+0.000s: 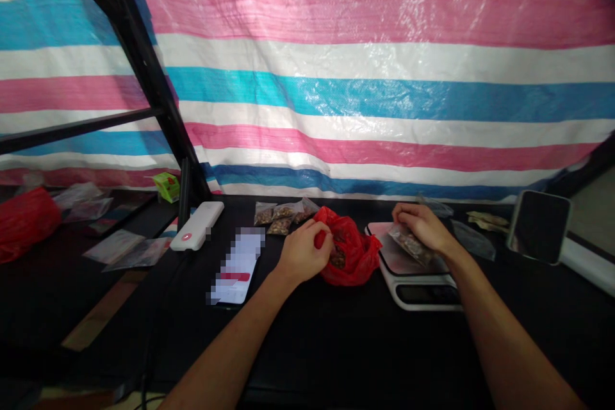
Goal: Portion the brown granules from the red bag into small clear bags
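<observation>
No readable text anywhere I look: the white phone screen (236, 267) is pixelated, the small green carton (168, 186) print is too blurry, the white kitchen scale display (426, 293) is dark.

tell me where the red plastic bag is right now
In the head view the red plastic bag sits on the black table just right of centre, under the left hand and beside the white scale.

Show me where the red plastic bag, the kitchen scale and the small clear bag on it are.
red plastic bag (358, 262): head view, on its crumpled right side.
kitchen scale (423, 295): head view, on its front display panel.
small clear bag (412, 245): head view, on its filled middle.
</observation>
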Available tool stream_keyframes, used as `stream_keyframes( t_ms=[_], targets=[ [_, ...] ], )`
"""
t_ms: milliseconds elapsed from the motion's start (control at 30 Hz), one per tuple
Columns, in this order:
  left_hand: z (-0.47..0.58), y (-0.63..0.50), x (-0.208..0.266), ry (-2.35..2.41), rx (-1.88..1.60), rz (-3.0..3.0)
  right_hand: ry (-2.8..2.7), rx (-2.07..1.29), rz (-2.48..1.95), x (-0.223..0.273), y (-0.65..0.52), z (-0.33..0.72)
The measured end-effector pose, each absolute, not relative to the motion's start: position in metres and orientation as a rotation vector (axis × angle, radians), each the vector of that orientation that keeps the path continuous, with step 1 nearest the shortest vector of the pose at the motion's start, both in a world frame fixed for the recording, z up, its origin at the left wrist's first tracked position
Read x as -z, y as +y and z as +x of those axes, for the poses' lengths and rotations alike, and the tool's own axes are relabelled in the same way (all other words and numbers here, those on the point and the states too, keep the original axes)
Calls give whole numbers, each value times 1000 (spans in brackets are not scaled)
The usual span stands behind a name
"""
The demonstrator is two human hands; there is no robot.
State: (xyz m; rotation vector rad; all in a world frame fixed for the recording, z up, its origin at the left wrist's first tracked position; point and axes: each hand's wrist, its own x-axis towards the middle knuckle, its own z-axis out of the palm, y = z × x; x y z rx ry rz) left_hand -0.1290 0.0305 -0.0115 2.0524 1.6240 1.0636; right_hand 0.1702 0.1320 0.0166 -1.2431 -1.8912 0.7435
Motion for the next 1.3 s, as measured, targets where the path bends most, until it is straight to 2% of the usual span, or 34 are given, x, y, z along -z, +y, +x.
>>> stream_keyframes(
  t_ms=[233, 433, 600, 733, 933, 1067, 1167, 1300],
  targets=[
    [-134, 38, 15, 1680, -1389, 1868, -1961, -530, -1208, -16, 138, 175],
    [-135, 40, 17, 1634, -1362, 1930, -1744, -330, -1243, -12, 144, 182],
    [-135, 36, 11, 1822, -1171, 1785, -1674, -287, -1264, -11, 142, 183],
    [-138, 35, 5, 1875, -1280, 1707, -1629, -260, -1283, -12, 140, 183],
    [-140, 40, 12, 1713, -1477, 1744, -1658, -256, -1293, -13, 137, 179],
    [-142, 40, 13, 1550, -1458, 1862, -1665, -242, -1290, -13, 137, 180],
    [-144, 38, 11, 1606, -1407, 1912, -1672, -242, -1328, -17, 136, 183],
    [-145, 36, 7, 1656, -1534, 1894, -1892, -354, -1506, -31, 127, 193]
  ],
)
